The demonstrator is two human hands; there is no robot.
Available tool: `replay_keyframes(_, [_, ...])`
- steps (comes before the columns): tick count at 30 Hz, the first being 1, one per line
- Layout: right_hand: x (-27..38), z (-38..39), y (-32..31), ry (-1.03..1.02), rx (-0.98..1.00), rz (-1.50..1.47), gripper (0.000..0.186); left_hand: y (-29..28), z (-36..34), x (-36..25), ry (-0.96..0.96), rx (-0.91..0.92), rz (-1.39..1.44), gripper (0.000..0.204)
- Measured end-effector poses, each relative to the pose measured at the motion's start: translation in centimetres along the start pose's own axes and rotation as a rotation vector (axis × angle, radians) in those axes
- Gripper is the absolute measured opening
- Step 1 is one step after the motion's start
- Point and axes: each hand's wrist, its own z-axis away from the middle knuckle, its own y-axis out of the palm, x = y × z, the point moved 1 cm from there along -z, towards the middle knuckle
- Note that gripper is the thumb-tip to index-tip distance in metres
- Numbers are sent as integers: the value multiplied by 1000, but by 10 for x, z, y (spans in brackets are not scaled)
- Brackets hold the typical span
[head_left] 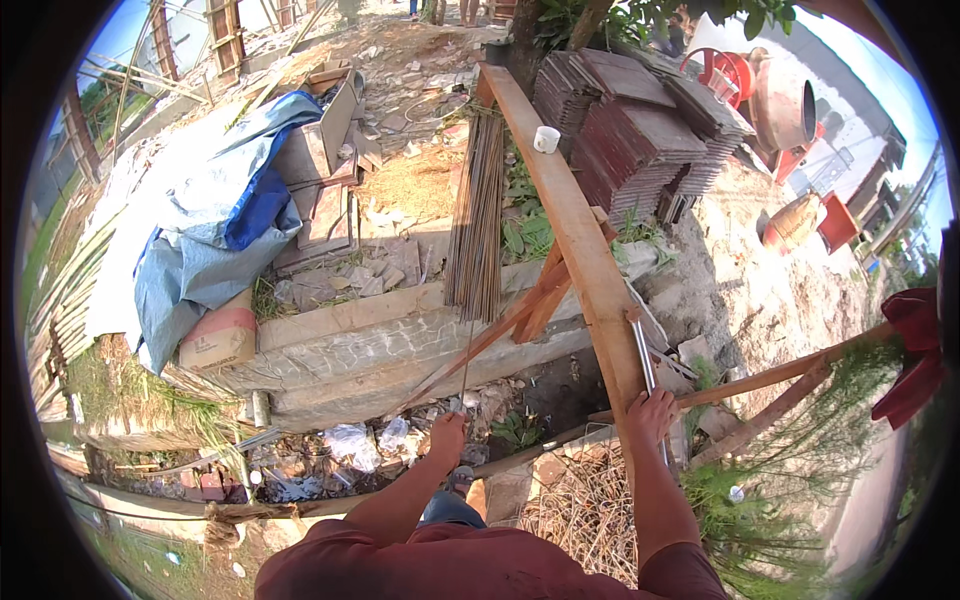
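Note:
My left hand (pixel 447 437), low in the middle of the head view, is closed round a thin steel rod (pixel 467 365). The rod runs up toward the near end of a bundle of rusty rods (pixel 474 215) lying on the raised ground. My right hand (pixel 652 412) lies at the right edge of a long wooden beam (pixel 575 225). Its fingers curl over a silver metal bar (pixel 643 350) set lengthwise along the beam. Part of the bar is hidden beneath that hand. Farther up the beam stands a small white cup (pixel 546 139).
Slanted wooden braces (pixel 545 295) support the beam. Below me, a littered ditch (pixel 345 455) runs along a low masonry wall (pixel 350 355). Bent rod pieces (pixel 580 500) lie heaped by my right arm. Stacked roof tiles (pixel 640 130), a cement mixer (pixel 782 103) and a blue tarp (pixel 215 215) stand beyond.

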Motion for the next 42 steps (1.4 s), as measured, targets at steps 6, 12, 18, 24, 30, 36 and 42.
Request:
replay_keyframes(6, [-36, -41, 57, -166, 14, -111, 27, -60, 98, 6, 127, -12, 56, 23])
replay_keyframes(12, [-5, 30, -3, 40, 562, -716, 27, -68, 202, 17, 287, -37, 31, 24])
replay_keyframes(18, [19, 164, -67, 32, 825, -1564, 21, -27, 270, 65, 414, 7, 61, 19])
replay_keyframes(24, [48, 179, -120, -46, 595, -1480, 22, 33, 322, 114, 503, 180, -1, 10])
replay_keyframes(30, [-17, 177, -108, 123, 307, -1574, 22, 95, 312, 213, 506, 586, -278, 20])
replay_keyframes(36, [-191, 228, -102, 115, -75, -1185, 17, 75, 332, 218, 568, 940, -755, 55])
replay_keyframes(42, [-288, 285, -131, 125, -133, -927, 21, -42, 267, 193, 200, 593, -691, 59])
